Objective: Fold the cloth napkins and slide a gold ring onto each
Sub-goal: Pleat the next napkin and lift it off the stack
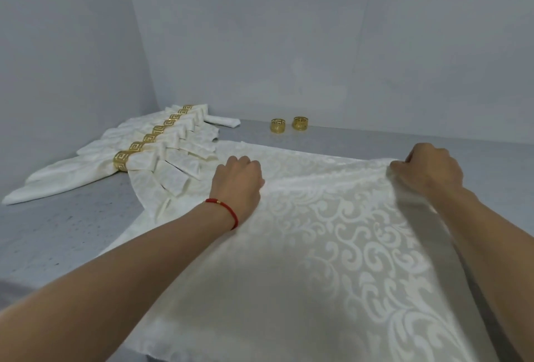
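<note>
Here, both hands (332, 172) pinching napkin (332, 246) fold

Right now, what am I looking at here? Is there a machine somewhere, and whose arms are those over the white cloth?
There is no machine. A person wears a camera on the head, so this single picture looks forward and down along their own two bare arms. The left hand, with a red bracelet on its wrist, and the right hand each pinch a raised fold in a patterned cream napkin spread on the grey table. To the left lies a row of finished napkins, already folded and each wearing a gold ring. By the far wall stand two spare gold rings, with another folded napkin that has no ring lying to their left.
</note>
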`<move>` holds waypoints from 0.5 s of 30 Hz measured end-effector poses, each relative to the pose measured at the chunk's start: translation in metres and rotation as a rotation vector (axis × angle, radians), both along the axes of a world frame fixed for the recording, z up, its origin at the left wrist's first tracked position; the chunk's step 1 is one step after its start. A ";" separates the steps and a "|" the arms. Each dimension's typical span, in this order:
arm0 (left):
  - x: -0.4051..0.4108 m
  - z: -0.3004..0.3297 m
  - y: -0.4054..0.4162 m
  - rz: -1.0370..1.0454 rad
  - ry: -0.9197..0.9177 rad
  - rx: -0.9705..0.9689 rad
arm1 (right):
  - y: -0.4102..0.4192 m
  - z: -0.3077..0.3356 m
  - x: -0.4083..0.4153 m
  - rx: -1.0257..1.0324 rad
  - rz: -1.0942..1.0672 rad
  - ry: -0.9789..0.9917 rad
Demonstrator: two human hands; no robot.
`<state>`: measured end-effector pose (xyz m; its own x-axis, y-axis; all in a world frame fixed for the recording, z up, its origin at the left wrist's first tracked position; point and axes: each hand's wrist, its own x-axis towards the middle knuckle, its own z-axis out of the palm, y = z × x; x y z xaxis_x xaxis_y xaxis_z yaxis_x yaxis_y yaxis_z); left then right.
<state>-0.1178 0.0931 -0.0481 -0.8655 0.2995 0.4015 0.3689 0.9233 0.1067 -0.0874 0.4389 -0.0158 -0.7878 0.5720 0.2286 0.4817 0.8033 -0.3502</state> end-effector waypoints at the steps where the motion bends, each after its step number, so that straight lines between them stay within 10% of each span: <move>1: 0.001 0.002 0.008 -0.022 0.016 -0.021 | 0.007 0.004 0.010 0.015 -0.014 -0.051; 12: 0.005 0.014 0.105 -0.175 0.067 -0.311 | 0.048 0.030 0.128 0.093 0.020 -0.709; 15: 0.005 0.011 0.106 -0.192 0.137 -0.326 | 0.027 0.038 0.151 0.423 0.040 -0.632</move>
